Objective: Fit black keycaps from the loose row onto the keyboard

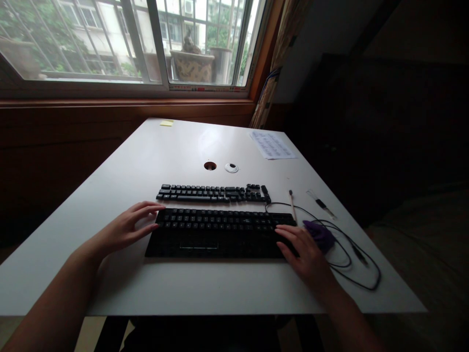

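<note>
A black keyboard [220, 239] with a wide palm rest lies on the white table in front of me. My left hand [134, 222] is at its left end, fingers stretched and apart, the tips touching the upper left corner and side edge. On the right end lies my right hand [302, 247], its fingers extended over the keys and the thumb on the palm rest. Just behind the keyboard, loose black keycaps [194, 192] are laid out in rows. A purple cloth [319, 235] sits beside my right hand, partly hidden by it.
A black cable [377, 274] loops over the table [205, 288] at right. Near it are a thin brush-like stick [292, 203] and a small wire-ended tool [324, 206]. Farther back are a round hole [210, 166], a white disc [231, 168], a printed sheet [273, 145] and yellow notes [166, 123].
</note>
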Motion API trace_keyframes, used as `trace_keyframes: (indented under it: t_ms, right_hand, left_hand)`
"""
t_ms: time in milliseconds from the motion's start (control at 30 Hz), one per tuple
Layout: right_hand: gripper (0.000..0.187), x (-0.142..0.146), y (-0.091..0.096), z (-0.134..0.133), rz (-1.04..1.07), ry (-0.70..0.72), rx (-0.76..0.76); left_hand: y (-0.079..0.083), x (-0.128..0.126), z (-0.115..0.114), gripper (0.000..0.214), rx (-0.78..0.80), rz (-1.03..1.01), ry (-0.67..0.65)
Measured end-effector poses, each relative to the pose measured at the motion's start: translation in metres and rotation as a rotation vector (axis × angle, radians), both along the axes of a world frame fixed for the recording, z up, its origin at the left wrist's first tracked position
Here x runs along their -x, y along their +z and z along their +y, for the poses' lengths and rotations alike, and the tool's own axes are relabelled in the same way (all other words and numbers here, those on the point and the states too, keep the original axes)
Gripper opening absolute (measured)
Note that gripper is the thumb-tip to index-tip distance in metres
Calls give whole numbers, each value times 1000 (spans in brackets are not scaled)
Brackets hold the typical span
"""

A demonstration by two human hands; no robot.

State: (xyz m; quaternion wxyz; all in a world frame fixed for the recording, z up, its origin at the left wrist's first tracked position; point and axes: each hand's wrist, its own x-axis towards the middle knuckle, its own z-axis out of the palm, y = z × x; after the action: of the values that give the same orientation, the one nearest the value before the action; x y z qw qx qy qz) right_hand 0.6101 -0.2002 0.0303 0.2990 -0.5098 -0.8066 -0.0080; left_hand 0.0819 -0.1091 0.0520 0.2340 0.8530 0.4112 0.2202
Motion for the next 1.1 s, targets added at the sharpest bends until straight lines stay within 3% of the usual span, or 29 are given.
trace_keyframes:
  t_ms: [200, 467, 1100]
  right_hand:
    - [63, 5, -9, -7, -98, 90, 18]
    - [73, 5, -11, -8, -166, 88, 34]
    - [60, 4, -16, -7, -176, 57, -21]
  left_hand:
    - [-2, 2, 1, 50, -7, 15, -8]
    - [-5, 4, 3, 52, -23, 4, -19]
    - [-9, 6, 4, 55, -30, 16, 3]
